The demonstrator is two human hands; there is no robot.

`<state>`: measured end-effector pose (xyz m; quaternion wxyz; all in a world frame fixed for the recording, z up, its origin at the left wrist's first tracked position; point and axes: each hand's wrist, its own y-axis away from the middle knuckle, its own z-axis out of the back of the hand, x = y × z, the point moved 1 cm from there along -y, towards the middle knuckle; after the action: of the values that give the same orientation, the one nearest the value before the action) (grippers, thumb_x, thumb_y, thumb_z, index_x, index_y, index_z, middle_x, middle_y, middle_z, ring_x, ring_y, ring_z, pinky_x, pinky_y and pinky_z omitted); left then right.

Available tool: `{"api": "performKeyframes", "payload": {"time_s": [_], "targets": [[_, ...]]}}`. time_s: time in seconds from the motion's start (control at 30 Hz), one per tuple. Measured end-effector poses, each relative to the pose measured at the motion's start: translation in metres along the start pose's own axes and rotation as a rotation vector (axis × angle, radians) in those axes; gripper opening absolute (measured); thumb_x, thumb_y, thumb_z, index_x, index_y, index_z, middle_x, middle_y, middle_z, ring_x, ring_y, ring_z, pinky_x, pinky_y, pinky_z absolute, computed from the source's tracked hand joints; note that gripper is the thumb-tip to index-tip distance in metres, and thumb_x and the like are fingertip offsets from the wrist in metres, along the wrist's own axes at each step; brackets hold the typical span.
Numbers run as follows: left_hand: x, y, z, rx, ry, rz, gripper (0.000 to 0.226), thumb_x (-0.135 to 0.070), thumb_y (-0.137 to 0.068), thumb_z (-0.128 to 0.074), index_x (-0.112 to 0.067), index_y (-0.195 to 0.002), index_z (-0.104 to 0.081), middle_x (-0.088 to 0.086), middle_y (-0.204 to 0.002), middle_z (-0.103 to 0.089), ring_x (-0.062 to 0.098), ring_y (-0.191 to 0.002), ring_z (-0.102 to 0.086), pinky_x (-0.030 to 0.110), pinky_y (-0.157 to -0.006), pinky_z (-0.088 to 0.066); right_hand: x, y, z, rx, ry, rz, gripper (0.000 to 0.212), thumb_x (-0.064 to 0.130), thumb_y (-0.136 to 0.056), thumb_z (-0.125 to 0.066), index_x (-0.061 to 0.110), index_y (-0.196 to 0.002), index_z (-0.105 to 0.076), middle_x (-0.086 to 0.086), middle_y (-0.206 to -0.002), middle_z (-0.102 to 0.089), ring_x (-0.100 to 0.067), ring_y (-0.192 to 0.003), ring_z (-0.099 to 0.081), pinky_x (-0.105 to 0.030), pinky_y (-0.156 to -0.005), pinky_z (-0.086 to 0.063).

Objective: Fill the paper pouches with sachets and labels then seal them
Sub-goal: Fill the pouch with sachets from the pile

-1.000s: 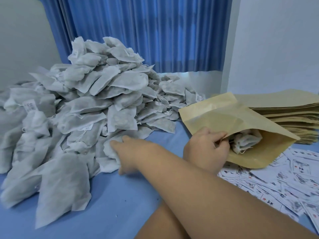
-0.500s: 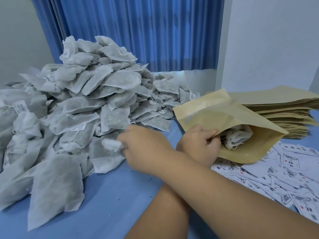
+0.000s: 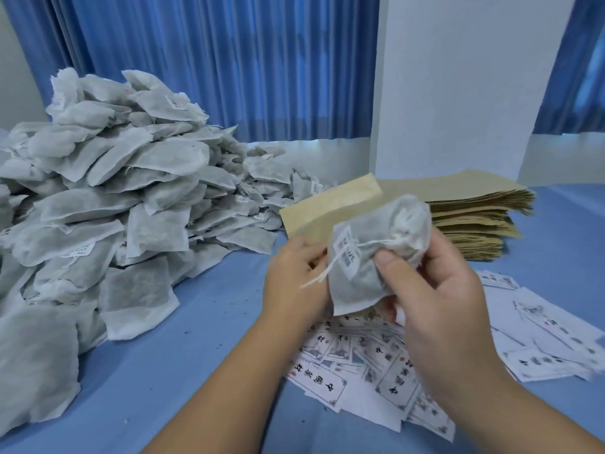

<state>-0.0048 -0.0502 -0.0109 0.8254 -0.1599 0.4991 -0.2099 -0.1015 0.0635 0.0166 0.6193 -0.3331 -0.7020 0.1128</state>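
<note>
Item: sachet [image 3: 366, 263], bunched in right hand [image 3: 435, 290], thumb and fingers pinching it, raised just in front of paper pouch [image 3: 327, 208]. Left hand [image 3: 291, 286] grips the pouch's near edge. Step: insertion. Advice: spread the mouth wide, lead with the sachet's narrow end, tuck the loose string inside

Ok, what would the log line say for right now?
phase: filling | left hand: holds paper pouch | right hand: grips sachet, not yet inside | labels: on table
</note>
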Motion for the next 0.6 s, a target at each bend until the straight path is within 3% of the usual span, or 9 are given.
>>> {"api": "performKeyframes", "payload": {"time_s": [0.1, 0.2, 0.27, 0.33, 0.4, 0.5, 0.6], "targets": [[0.005, 0.000, 0.003, -0.114, 0.154, -0.019, 0.034, -0.020, -0.087, -0.064, -0.035, -0.057, -0.067, -0.009, -0.073, -0.056, 0.001, -0.072, -0.052, 0.009, -0.059, -0.035, 0.001, 0.000, 0.024, -0.138, -0.030, -0.018, 0.018, 0.021, -0.078, -0.060, 0.027, -0.093, -0.068, 0.004, -0.079, -0.069, -0.004, -0.065, -0.062, -0.017, -0.049, -0.046], [0.003, -0.001, 0.001, -0.149, 0.201, -0.038, 0.030, -0.017, -0.088, -0.064, -0.029, -0.060, -0.069, -0.008, -0.080, -0.062, -0.005, -0.073, -0.054, 0.007, -0.061, -0.036, 0.004, -0.003, 0.038, -0.111, 0.459, 0.232, 0.013, 0.020, -0.078, -0.064, 0.029, -0.088, -0.063, 0.003, -0.085, -0.060, -0.007, -0.070, -0.056, -0.022, -0.056, -0.045], [0.001, 0.001, 0.000, -0.152, 0.226, -0.048, 0.032, -0.015, -0.088, -0.065, -0.036, -0.063, -0.071, -0.013, -0.082, -0.065, -0.007, -0.077, -0.057, 0.010, -0.068, -0.041, 0.000, -0.003, 0.042, -0.025, 0.733, 0.428, 0.013, 0.011, -0.077, -0.064, 0.016, -0.089, -0.065, 0.002, -0.090, -0.052, -0.005, -0.075, -0.048, -0.018, -0.060, -0.039], [-0.002, 0.003, 0.001, -0.144, 0.273, -0.061, 0.034, -0.013, -0.087, -0.066, -0.042, -0.072, -0.073, -0.020, -0.085, -0.067, -0.004, -0.085, -0.061, 0.021, -0.079, -0.048, -0.004, -0.002, 0.041, 0.038, 0.866, 0.523, 0.014, 0.008, -0.077, -0.063, 0.010, -0.090, -0.067, 0.001, -0.093, -0.049, -0.007, -0.072, -0.045, -0.022, -0.056, -0.041], [-0.008, 0.006, 0.001, -0.133, 0.276, -0.100, 0.040, -0.009, -0.085, -0.065, -0.047, -0.076, -0.073, -0.027, -0.088, -0.067, -0.004, -0.088, -0.062, 0.025, -0.078, -0.052, -0.005, -0.003, 0.036, 0.062, 0.987, 0.580, 0.014, 0.010, -0.076, -0.062, 0.010, -0.090, -0.067, -0.001, -0.091, -0.051, -0.013, -0.069, -0.047, -0.030, -0.049, -0.044], [-0.012, 0.010, 0.000, -0.117, 0.299, -0.125, 0.043, -0.002, -0.084, -0.065, -0.044, -0.080, -0.072, -0.029, -0.087, -0.067, -0.009, -0.085, -0.061, 0.009, -0.071, -0.046, -0.011, -0.008, 0.024, 0.135, 1.223, 0.496, 0.016, 0.010, -0.071, -0.073, 0.010, -0.087, -0.068, -0.004, -0.088, -0.052, -0.018, -0.070, -0.048, -0.033, -0.044, -0.045], [-0.012, 0.011, -0.001, -0.119, 0.303, -0.123, 0.033, -0.003, -0.087, -0.063, -0.032, -0.083, -0.076, -0.024, -0.088, -0.069, -0.008, -0.085, -0.061, 0.006, -0.071, -0.043, -0.021, -0.011, 0.019, 0.197, 1.376, 0.348, 0.015, 0.011, -0.070, -0.077, 0.009, -0.081, -0.068, -0.003, -0.084, -0.050, -0.019, -0.072, -0.047, -0.030, -0.041, -0.041]]}}
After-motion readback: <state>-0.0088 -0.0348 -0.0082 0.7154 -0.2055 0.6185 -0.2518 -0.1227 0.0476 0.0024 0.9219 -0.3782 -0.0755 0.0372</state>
